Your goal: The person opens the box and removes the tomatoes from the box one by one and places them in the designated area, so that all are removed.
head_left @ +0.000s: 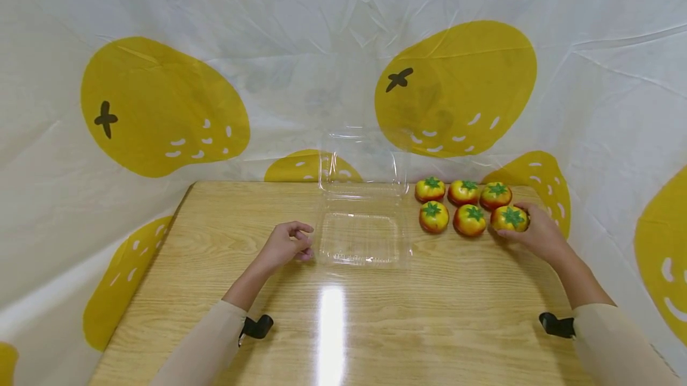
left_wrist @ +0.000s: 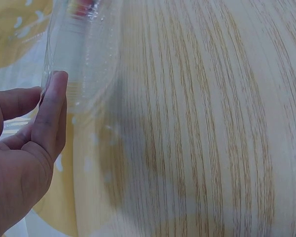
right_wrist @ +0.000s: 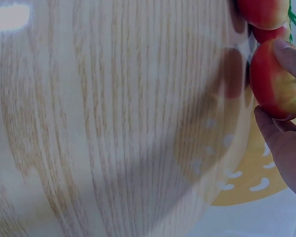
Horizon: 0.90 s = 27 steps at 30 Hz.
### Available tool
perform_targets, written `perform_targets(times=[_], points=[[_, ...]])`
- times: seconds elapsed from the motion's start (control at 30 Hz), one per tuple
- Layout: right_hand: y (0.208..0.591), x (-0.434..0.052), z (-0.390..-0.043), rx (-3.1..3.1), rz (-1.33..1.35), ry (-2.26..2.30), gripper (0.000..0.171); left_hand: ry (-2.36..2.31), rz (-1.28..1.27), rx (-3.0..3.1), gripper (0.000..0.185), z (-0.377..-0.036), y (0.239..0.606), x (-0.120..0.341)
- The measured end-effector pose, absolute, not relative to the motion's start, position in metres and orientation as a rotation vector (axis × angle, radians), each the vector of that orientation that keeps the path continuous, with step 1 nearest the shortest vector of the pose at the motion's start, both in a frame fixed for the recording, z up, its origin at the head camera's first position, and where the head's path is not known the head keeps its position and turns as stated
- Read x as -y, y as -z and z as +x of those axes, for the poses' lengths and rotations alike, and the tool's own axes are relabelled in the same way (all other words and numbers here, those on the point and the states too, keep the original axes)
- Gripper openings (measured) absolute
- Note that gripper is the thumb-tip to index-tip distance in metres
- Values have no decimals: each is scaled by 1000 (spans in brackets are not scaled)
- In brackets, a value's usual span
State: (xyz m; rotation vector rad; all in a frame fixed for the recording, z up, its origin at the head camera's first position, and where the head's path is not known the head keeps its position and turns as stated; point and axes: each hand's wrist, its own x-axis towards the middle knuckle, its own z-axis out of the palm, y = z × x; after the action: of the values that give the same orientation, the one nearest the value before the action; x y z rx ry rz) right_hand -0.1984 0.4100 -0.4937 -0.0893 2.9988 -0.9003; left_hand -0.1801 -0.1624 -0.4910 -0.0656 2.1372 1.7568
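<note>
A clear plastic clamshell box (head_left: pixel 361 237) stands on the table with its lid raised at the back. At its left edge my left hand (head_left: pixel 288 243) pinches the thin rim between thumb and fingers, as the left wrist view shows. On the far right, my right hand (head_left: pixel 534 234) grips a tomato (head_left: pixel 508 219), red and yellow with a green leafy top. In the right wrist view, thumb and fingers lie on opposite sides of that tomato (right_wrist: pixel 271 81). Several similar tomatoes (head_left: pixel 469 220) sit in two rows between the box and this hand.
The wooden table (head_left: pixel 429 314) ends at the back against a white cloth (head_left: pixel 311 76) printed with large yellow fruit. A bright light reflection (head_left: pixel 331 332) lies on the tabletop. Black wrist mounts (head_left: pixel 257 327) stick out from both sleeves.
</note>
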Motion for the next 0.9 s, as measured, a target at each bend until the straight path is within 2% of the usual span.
perform_targets(times=[0.13,0.37,0.9], points=[[497,-410,-199,-2980,-70,894,90,-1763,-60,-2139,36,-180,493,163],[501,-408,-198,-2896,46,919,103,-1754,-62,-2151,35,-181,495,163],[510,-406,-199,-2908,46,972,97,-1761,-61,-2146,36,-180,493,162]])
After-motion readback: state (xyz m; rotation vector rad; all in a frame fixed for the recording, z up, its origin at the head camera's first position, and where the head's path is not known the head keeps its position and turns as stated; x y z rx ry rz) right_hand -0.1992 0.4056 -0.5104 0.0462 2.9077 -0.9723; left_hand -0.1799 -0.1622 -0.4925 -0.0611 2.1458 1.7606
